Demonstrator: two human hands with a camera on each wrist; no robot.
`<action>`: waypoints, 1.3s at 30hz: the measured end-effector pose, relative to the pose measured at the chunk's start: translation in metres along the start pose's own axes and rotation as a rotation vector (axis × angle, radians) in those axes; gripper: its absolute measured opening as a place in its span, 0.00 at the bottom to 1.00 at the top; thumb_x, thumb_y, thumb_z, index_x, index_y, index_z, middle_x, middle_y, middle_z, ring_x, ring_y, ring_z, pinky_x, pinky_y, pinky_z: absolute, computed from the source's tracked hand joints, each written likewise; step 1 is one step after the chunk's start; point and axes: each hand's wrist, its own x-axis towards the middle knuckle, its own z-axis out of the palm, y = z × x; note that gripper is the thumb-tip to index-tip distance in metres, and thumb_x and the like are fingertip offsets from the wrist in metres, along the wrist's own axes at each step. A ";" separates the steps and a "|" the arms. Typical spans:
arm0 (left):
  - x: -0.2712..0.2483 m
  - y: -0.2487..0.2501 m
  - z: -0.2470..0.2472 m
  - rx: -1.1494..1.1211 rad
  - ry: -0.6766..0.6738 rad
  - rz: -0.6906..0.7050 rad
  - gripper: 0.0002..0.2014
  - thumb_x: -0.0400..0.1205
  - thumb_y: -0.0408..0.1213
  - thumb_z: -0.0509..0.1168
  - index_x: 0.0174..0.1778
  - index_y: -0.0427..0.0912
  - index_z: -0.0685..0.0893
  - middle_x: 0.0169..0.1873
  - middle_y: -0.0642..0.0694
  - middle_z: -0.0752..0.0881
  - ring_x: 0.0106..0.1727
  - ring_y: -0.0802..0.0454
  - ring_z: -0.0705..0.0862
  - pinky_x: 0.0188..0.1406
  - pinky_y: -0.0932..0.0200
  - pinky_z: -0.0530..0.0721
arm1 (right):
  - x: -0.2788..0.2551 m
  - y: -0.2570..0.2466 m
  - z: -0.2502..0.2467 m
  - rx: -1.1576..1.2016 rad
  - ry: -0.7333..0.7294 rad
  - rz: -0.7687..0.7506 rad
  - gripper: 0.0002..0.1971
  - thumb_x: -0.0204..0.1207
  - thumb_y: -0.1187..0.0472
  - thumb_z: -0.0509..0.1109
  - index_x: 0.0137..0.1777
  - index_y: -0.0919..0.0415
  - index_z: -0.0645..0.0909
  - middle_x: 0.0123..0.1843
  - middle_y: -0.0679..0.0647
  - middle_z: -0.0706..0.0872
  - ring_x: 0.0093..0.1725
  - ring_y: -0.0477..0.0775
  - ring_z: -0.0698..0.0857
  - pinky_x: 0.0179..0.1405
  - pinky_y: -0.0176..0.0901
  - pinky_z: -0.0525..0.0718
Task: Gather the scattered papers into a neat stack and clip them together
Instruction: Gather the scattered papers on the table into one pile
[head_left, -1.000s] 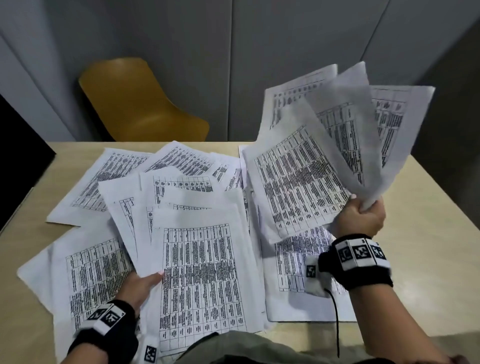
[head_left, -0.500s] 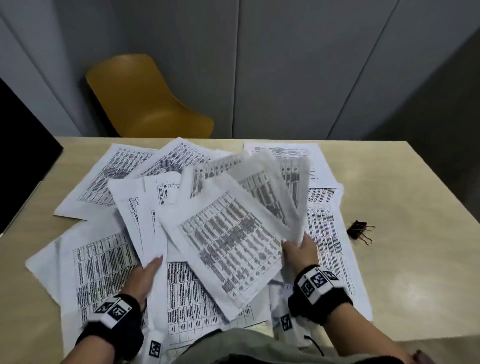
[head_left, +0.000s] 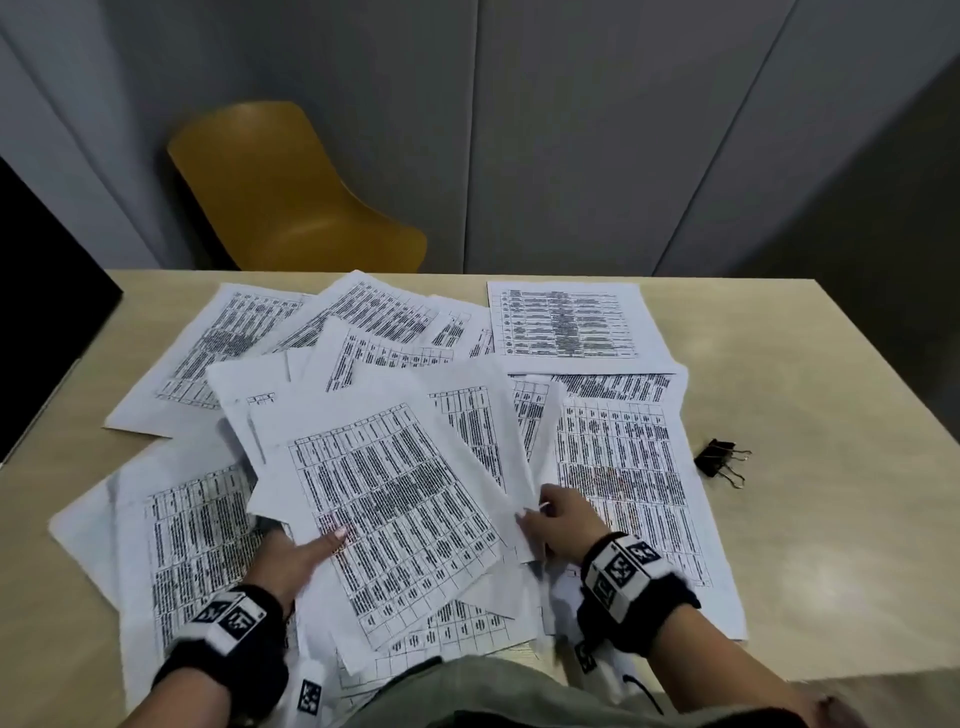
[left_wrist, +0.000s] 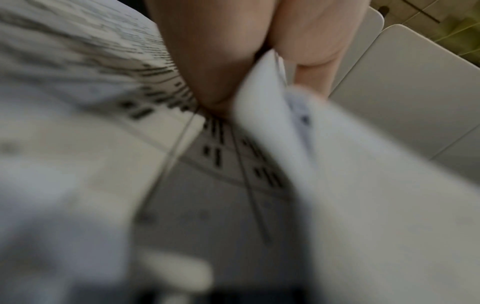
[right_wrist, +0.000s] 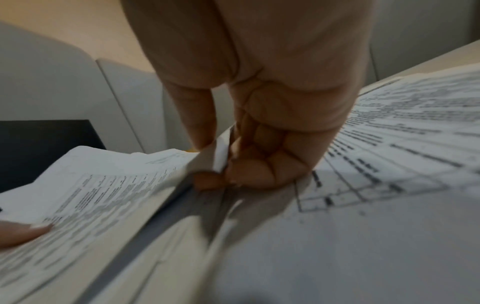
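Papers (head_left: 395, 332) are all over the table (head_left: 831, 395), fanned out ahead of and under both hands. Right hand (head_left: 563, 519) pinches the edge of a small loose bundle (head_left: 395, 509) between thumb and curled fingers; the left hand (head_left: 298, 553) grips the bundle's opposite side, thumb on top and fingers tucked under the sheets. Thin printed sheets like these look light, floppy and slidey, so I'd say grab them by the edges and tap them square rather than lifting from the middle. Count-wise: well over ten sheets, too overlapped for an exact number. One black binder clip (head_left: 719, 460) sits off to the right of the right hand, untouched, clear of the sheets.
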 end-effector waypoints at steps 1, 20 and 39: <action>0.000 0.000 0.000 -0.003 -0.004 0.008 0.42 0.71 0.45 0.74 0.74 0.28 0.63 0.74 0.31 0.71 0.71 0.34 0.72 0.69 0.43 0.70 | 0.003 0.003 -0.002 0.028 0.085 0.001 0.04 0.76 0.59 0.68 0.48 0.57 0.77 0.46 0.57 0.87 0.45 0.60 0.87 0.50 0.57 0.88; -0.004 0.002 -0.007 -0.248 0.057 -0.167 0.44 0.75 0.38 0.71 0.78 0.26 0.51 0.78 0.29 0.62 0.77 0.34 0.65 0.74 0.41 0.65 | 0.022 0.054 -0.074 -0.077 0.661 0.421 0.46 0.62 0.51 0.79 0.76 0.52 0.57 0.74 0.67 0.62 0.72 0.69 0.62 0.71 0.64 0.68; -0.019 0.020 0.000 -0.124 0.107 -0.139 0.35 0.77 0.36 0.69 0.72 0.21 0.62 0.72 0.24 0.69 0.72 0.31 0.69 0.71 0.40 0.66 | 0.082 0.010 -0.079 -0.607 0.238 -0.006 0.31 0.80 0.44 0.55 0.79 0.56 0.54 0.83 0.58 0.56 0.80 0.61 0.59 0.76 0.65 0.63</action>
